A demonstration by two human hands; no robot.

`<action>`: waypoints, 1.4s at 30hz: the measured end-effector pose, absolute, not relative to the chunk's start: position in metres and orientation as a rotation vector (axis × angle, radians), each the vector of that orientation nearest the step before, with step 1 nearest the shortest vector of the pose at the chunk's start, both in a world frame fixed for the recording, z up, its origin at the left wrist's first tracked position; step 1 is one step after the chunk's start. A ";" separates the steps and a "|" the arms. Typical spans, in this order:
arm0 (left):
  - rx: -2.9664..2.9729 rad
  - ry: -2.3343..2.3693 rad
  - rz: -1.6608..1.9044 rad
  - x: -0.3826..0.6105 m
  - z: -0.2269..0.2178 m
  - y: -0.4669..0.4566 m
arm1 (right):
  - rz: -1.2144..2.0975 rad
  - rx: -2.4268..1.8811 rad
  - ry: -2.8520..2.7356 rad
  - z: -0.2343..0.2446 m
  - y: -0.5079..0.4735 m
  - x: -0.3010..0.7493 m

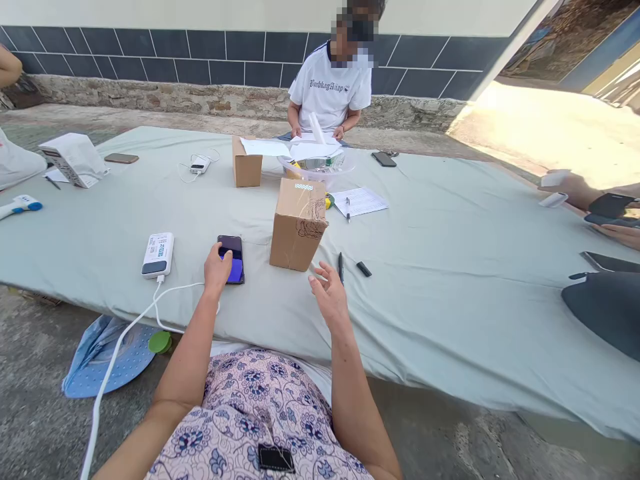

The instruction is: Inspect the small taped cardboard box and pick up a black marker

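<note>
The phone (237, 269) lies flat on the cloth-covered table (450, 293); working it well calls for a light thumb on the screen, with the fingers steadying its edge so it doesn't slide. It sits under and just right of the left hand (216, 270), whose fingers are loosely bent; whether they grip its edge, I cannot tell. To its left lies a power bank (158, 255). To its right stands a cardboard box (296, 230). The right hand (331, 295), half open with nothing in it, is just beside the box, near a pen (341, 268).
</note>
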State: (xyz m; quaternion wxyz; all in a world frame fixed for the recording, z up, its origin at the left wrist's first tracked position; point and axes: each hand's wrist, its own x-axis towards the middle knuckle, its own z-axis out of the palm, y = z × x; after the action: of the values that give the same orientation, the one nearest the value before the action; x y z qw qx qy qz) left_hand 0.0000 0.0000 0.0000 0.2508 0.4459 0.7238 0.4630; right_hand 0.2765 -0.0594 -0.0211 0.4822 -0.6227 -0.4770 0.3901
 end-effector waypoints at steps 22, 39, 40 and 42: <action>2.436 1.464 1.346 0.142 0.074 0.002 | 0.813 -1.563 -1.335 -0.057 -0.041 0.266; 1.880 1.513 1.943 0.097 0.060 -0.022 | 0.906 -1.333 -1.122 -0.042 -0.057 0.251; 1.821 1.513 1.967 0.091 0.061 -0.024 | 0.898 -1.325 -1.104 -0.038 -0.058 0.251; 1.647 1.520 1.969 0.081 0.061 -0.026 | 0.879 -1.309 -1.073 -0.031 -0.059 0.252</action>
State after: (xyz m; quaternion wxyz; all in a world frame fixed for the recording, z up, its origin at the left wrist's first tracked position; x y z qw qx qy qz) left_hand 0.0808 -0.0256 0.0612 0.0793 0.5504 0.5080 0.6579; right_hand 0.2520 -0.0591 -0.0311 0.5788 -0.5596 -0.4589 0.3759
